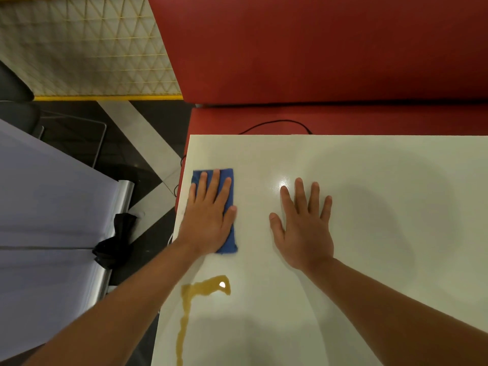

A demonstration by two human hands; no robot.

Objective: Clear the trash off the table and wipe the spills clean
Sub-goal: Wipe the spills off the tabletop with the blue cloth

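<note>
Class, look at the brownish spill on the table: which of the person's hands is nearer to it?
Left. The left hand presses flat on the blue cloth, just beyond the spill. The right hand lies flat on the bare table, farther off to the right.

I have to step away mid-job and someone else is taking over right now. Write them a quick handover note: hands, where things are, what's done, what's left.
Left hand: flat, fingers straight, pressing the blue cloth onto the white table near its left edge.
Right hand: flat on the bare table, holding nothing.
Spill: a yellow-brown puddle with a trail running toward the near edge, nearer the person than the cloth. The cloth is not touching it.
Done: no trash shows on the visible part of the table.
Left: draw the cloth back over the puddle and its trail, and wipe until clean.
</note>
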